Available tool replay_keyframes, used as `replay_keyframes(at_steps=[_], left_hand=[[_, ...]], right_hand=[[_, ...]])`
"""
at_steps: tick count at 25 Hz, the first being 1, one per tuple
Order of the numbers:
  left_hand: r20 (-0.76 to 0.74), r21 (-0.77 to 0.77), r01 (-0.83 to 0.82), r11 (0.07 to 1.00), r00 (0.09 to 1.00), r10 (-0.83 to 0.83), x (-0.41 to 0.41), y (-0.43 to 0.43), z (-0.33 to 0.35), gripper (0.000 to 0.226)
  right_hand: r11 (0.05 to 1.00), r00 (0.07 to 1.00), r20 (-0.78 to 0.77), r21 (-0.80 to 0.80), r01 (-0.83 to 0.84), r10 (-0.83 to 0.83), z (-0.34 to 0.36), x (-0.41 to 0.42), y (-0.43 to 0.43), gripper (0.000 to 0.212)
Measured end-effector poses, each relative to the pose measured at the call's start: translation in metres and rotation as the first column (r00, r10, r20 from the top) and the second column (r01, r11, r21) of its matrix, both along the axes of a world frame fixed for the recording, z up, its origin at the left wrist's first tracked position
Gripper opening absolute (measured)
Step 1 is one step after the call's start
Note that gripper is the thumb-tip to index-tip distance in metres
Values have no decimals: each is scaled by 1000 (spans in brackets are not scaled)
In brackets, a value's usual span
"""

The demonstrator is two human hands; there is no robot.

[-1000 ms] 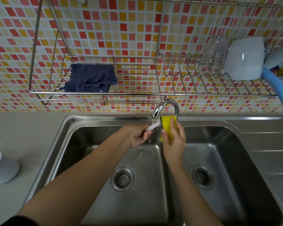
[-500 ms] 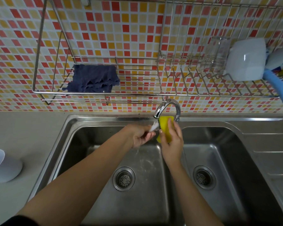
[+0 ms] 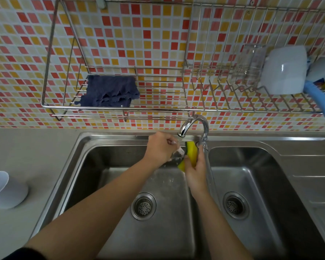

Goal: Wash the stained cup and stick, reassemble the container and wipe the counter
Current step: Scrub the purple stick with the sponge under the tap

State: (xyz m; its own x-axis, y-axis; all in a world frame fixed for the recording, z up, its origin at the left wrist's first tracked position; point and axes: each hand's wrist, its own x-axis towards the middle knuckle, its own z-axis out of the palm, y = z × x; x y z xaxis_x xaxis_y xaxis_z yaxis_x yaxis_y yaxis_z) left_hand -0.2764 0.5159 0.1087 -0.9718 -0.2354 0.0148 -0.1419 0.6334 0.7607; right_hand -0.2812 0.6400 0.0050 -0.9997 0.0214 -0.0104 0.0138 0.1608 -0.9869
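Cloth (image 3: 109, 91) on rack (image 3: 120, 109) above sink (image 3: 176, 241), cup (image 3: 6, 190) on counter (image 3: 26, 147) left of sink

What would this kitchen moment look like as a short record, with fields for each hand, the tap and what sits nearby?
left hand: left hand closed on a small white stick, held under the spout
right hand: right hand holds a yellow sponge against the stick
tap: faucet over the left basin of the double sink; water splashes at the stick
rack: wall rack carries a dark blue cloth, a clear glass and a white cup
counter: white cup at far left
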Motion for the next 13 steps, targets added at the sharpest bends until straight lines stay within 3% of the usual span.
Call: replay_keyframes(at_steps=[2,3,5,8,10,12,13], left_hand=[[-32,-85,51,995,998,-54,3,-7,0,16],[-31,-138,68,988,997,-73,4,-11,1,18],[-17,-212,81,974,996,-86,7,-22,1,19],[7,-239,49,970,999,-49,13,-42,2,17],[29,-256,41,966,999,-34,19,-53,1,28],[55,-251,17,968,998,-3,25,-60,-2,37],[57,-250,4,968,998,11,27,-62,-4,33]], right_hand=[[921,960,268,-389,37,75,-9,-4,0,52],[856,914,381,-510,83,138,-7,-5,-1,51],[780,829,506,-608,147,237,3,-7,-9,41],[807,814,502,-586,70,294,16,-17,-27,36],[826,830,458,-564,-6,319,26,-23,-39,35],[912,865,432,-405,-69,257,31,-28,-49,32],[963,896,401,-253,-92,191,31,-29,-51,30]])
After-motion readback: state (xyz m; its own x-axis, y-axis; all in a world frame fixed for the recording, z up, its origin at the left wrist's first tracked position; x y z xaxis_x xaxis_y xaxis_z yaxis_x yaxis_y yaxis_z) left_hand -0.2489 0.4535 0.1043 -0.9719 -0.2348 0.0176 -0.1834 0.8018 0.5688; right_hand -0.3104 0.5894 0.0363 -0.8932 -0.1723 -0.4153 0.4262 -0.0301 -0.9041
